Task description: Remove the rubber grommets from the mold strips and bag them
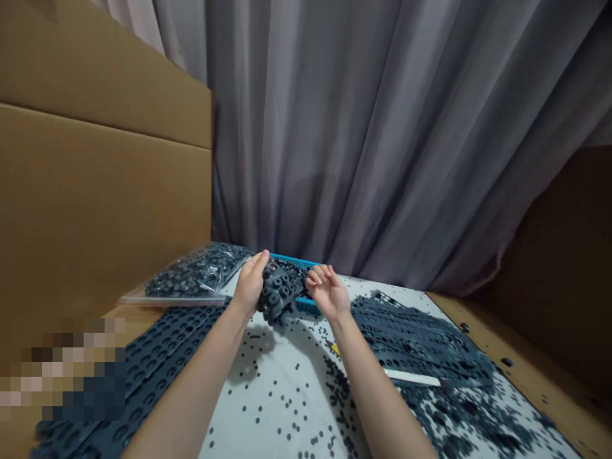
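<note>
My left hand (251, 280) is closed on the edge of a dark rubber sheet (280, 290) with rows of raised rings. The sheet hangs tilted and bent above the table, in front of a blue basket (308, 306) holding small dark pieces. Just right of the sheet is my right hand (329, 292), palm turned up and fingers loosely curled. Its palm shows nothing in it. A yellow-tipped tool (333, 346) lies partly hidden by my right forearm, and a white strip (412, 377) shows on the forearm's other side.
A clear bag (191, 271) of dark pieces lies at the left, above long perforated sheets (157, 357). More sheets (415, 331) are stacked at the right. Small dark discs (287, 408) are scattered over the white tabletop (268, 382). Cardboard (105, 178) stands at the left, a grey curtain (325, 127) behind.
</note>
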`<act>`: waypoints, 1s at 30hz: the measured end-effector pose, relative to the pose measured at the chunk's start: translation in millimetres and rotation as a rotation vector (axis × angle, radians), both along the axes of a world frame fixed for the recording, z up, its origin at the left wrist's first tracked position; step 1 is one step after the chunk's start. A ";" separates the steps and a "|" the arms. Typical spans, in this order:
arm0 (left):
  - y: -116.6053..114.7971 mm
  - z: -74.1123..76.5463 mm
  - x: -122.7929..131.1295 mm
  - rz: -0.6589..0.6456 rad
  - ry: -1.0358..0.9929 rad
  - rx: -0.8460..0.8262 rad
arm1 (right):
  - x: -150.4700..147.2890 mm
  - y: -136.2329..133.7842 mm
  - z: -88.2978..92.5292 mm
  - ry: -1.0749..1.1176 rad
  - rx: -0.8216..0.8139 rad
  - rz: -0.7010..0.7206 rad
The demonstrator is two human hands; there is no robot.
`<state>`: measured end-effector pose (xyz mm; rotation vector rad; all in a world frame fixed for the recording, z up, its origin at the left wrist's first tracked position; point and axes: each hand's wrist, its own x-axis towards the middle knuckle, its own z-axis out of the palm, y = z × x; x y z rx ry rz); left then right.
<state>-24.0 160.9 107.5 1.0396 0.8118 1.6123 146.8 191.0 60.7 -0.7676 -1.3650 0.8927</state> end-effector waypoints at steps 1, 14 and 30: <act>-0.1 2.5 -4.2 -0.016 0.028 -0.005 | 7.8 6.2 -2.6 -0.085 0.017 -0.077; 8.7 -13.9 1.6 -0.188 0.602 -0.113 | 39.8 27.3 -41.0 -0.630 -0.039 -0.448; 1.4 -14.4 -1.5 -0.321 0.973 0.181 | -6.1 -28.2 31.7 -0.627 -0.112 0.320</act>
